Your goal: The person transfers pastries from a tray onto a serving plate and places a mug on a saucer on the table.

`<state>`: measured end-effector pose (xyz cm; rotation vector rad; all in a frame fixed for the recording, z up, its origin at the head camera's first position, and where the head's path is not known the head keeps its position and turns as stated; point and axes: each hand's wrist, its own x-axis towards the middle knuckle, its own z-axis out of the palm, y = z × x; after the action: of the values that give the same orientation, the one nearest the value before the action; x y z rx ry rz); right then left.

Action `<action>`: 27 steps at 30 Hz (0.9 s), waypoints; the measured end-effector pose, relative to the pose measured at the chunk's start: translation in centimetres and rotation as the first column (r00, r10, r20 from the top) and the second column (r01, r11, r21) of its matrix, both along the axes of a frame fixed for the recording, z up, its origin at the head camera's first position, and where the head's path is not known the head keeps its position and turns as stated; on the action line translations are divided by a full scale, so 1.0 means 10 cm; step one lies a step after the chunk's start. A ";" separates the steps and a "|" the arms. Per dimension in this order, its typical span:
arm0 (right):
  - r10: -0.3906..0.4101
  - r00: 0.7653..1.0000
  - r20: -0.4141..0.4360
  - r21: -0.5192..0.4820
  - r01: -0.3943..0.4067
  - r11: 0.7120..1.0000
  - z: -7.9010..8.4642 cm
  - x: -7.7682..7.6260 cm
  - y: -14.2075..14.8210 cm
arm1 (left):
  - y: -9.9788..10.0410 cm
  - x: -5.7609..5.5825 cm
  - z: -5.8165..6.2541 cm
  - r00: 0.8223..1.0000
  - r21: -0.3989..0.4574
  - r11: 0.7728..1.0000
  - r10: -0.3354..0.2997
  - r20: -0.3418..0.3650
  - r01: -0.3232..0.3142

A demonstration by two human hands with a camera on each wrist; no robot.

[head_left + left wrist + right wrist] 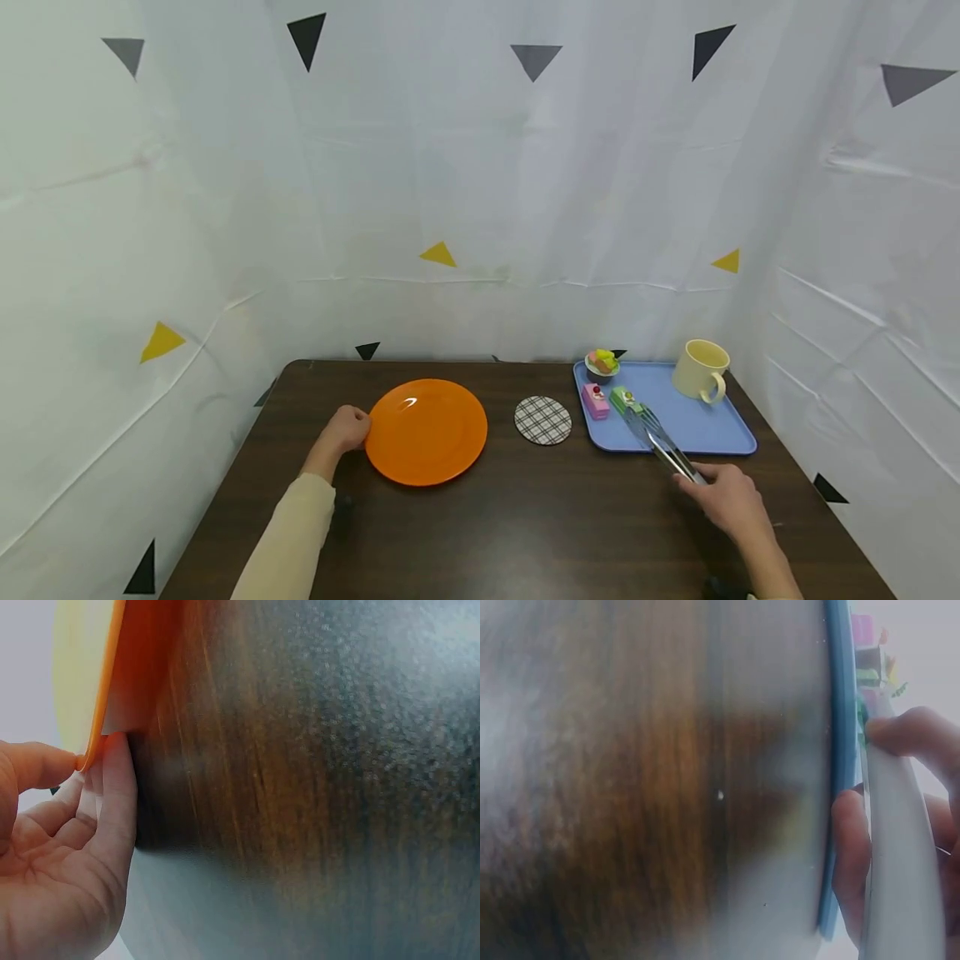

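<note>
My left hand (349, 427) pinches the left rim of an orange plate (426, 432). In the left wrist view the thumb lies on one side of the plate's rim (101, 697) and fingers on the other. Metal tongs (663, 443) are gripped in my right hand (723, 496). Their tips reach over a blue tray (697, 425) to a small green cake piece (626, 400); whether they squeeze it I cannot tell. Beside it sit a pink cake piece (596, 402) and a small dark cup with colourful contents (602, 365).
A yellow mug (701, 370) stands at the tray's back right. Between plate and tray lies a round checked coaster (543, 420). The dark wooden table (517, 533) is bordered by white sheets (480, 183) printed with triangles at the back and sides.
</note>
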<state>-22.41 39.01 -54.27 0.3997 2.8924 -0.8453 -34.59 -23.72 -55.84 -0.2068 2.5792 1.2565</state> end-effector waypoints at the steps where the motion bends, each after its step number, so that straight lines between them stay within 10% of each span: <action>1: 0.000 1.000 0.005 0.000 0.000 1.000 0.00 0.00 0.00 | 0.00 0.01 0.01 1.000 0.002 1.000 -0.004 -0.002 0.004; 27: -0.040 0.998 -0.051 0.025 0.042 0.999 0.01 0.05 -0.06 | -0.10 -0.03 -0.11 0.998 0.095 0.994 0.056 -0.025 -0.054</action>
<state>-21.87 38.40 -54.21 0.4481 2.9544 -0.8366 -34.88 -24.74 -56.90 -0.2451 2.5462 1.4064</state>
